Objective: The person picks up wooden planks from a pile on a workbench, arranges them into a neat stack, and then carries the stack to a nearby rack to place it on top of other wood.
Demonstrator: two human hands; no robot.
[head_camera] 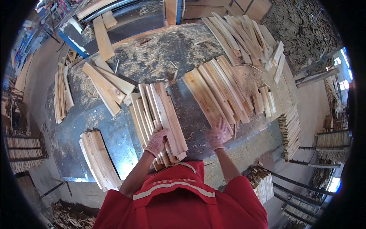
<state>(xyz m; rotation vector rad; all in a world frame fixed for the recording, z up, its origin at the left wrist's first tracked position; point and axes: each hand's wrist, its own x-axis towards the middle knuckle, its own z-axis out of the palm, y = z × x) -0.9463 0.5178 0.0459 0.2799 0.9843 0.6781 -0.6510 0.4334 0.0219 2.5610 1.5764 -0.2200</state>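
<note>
My left hand (157, 141), in a knitted work glove, is curled at the edge of a pale wooden board (162, 107) in the middle pile of narrow wooden strips (140, 114). The pile lies close in front of my red apron. My right hand (216, 134), also gloved and blurred, is over the near end of a wide wooden board (204, 96). Its fingers look spread; whether they touch the wood is unclear. That board lies at the left side of a row of wooden strips (228, 88), slanted on the dark worktable (190, 114).
Left of me lies another strip stack (100, 160); loose boards (104, 86) lie beyond it. Sawdust and splinters (154, 63) cover the table's far part. A board heap (243, 37) is at back right, short pieces (264, 101) nearer. A blue-framed machine (120, 31) stands behind.
</note>
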